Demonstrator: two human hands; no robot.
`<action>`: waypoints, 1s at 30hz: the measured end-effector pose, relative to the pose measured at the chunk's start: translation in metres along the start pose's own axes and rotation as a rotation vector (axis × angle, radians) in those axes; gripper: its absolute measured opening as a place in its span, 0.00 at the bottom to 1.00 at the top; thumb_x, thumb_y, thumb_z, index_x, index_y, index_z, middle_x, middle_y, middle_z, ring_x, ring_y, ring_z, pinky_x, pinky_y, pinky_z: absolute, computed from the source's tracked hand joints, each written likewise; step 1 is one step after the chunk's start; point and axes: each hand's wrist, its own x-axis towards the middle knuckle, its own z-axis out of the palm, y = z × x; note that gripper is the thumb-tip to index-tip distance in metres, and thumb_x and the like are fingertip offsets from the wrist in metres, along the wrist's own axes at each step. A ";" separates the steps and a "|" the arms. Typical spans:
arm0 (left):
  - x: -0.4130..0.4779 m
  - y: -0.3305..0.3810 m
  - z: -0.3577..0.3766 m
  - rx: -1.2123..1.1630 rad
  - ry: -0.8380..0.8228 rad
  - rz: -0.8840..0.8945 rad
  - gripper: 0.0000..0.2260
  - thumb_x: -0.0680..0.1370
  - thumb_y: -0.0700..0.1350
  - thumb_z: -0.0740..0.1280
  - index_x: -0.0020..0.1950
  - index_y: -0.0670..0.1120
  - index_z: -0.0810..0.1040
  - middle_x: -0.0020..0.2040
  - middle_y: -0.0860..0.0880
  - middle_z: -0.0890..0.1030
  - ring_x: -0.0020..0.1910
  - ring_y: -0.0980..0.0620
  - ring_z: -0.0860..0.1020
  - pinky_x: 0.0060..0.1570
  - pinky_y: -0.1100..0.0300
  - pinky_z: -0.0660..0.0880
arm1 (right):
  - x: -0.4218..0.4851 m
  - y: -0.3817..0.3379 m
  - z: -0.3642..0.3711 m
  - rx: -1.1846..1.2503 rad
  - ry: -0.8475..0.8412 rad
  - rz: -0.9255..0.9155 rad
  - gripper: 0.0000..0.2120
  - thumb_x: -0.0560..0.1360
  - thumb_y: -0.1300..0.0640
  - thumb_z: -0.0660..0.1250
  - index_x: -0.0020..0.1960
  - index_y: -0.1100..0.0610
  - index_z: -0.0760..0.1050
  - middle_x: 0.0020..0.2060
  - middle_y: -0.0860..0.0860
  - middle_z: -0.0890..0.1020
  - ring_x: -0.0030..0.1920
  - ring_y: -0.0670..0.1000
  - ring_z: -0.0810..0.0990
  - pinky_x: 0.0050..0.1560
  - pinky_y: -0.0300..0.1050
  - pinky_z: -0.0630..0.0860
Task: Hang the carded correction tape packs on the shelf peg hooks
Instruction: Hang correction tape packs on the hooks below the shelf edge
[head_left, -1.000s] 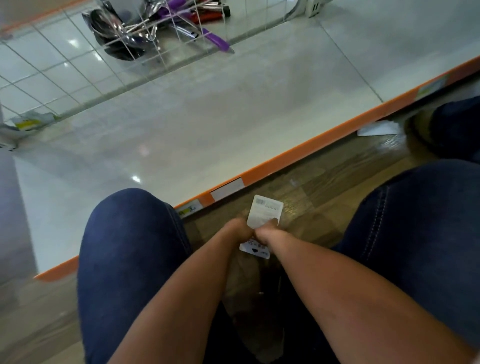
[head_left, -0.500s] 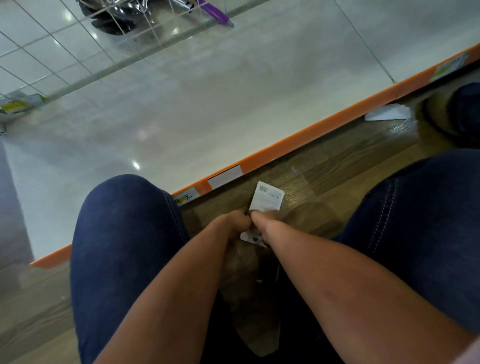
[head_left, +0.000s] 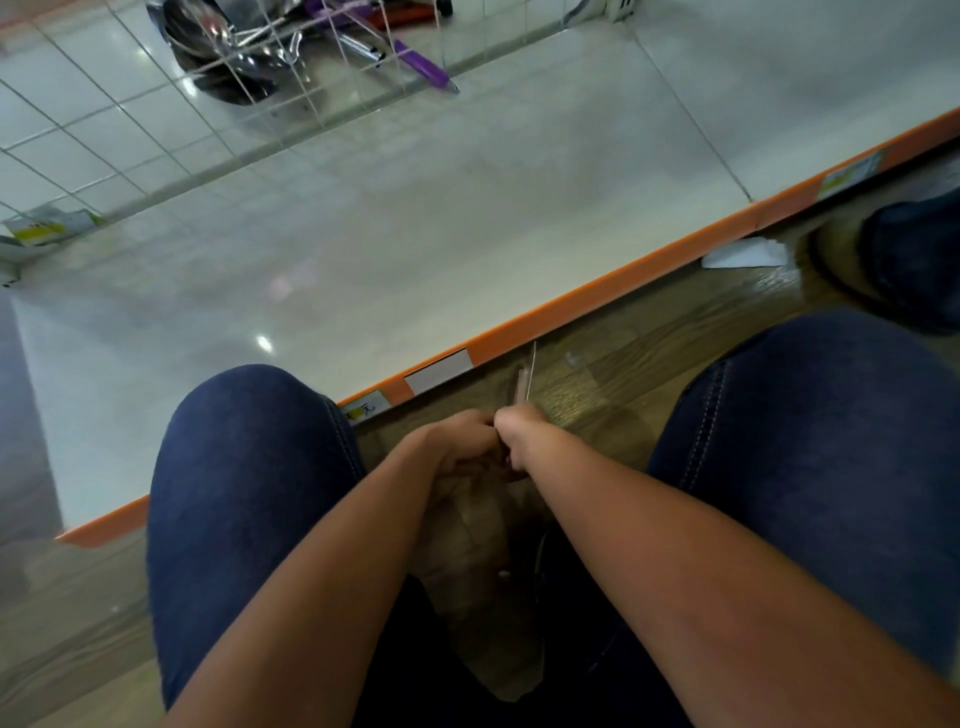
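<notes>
Between knees — right hand (head_left: 519, 431) pinches edge-on carded pack (head_left: 529, 379); left hand (head_left: 457, 447) grip unclear; print unreadable.

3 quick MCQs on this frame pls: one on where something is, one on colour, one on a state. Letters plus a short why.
1. Where are the metal utensils?
A. On the wood floor by the knees
B. Behind the wire grid at the top of the view
C. In the left hand

2. What colour is the front edge strip of the shelf?
A. Orange
B. Blue
C. Black

3. How does the card in the right hand appear?
A. Flat, printed face to the camera
B. Lying on the shelf
C. Edge-on, a thin pale line above the hand

Answers: 1 B, the utensils sit behind the grid at the back of the shelf. 2 A, an orange band runs along the shelf's front. 3 C, only a thin sliver rises from the right hand, close beside the left hand.
</notes>
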 end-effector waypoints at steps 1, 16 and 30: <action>-0.003 0.003 -0.002 -0.001 0.009 0.028 0.13 0.76 0.34 0.62 0.56 0.45 0.76 0.48 0.44 0.79 0.42 0.50 0.78 0.45 0.56 0.76 | 0.000 -0.004 -0.002 -0.041 0.029 -0.042 0.17 0.80 0.62 0.54 0.67 0.62 0.67 0.56 0.61 0.75 0.51 0.59 0.77 0.47 0.51 0.79; -0.034 0.013 -0.052 -0.292 0.488 0.227 0.29 0.75 0.45 0.70 0.74 0.48 0.62 0.50 0.52 0.79 0.51 0.48 0.79 0.58 0.49 0.77 | -0.085 -0.077 -0.065 -0.641 -0.345 -0.161 0.11 0.75 0.72 0.59 0.56 0.63 0.71 0.49 0.60 0.80 0.45 0.57 0.82 0.35 0.47 0.82; -0.086 -0.007 -0.086 -0.635 0.513 0.410 0.11 0.79 0.46 0.66 0.61 0.46 0.76 0.48 0.46 0.82 0.40 0.54 0.83 0.42 0.58 0.80 | -0.100 -0.114 -0.072 -0.276 -0.051 -0.501 0.13 0.69 0.67 0.73 0.51 0.64 0.74 0.43 0.58 0.81 0.41 0.54 0.81 0.38 0.45 0.81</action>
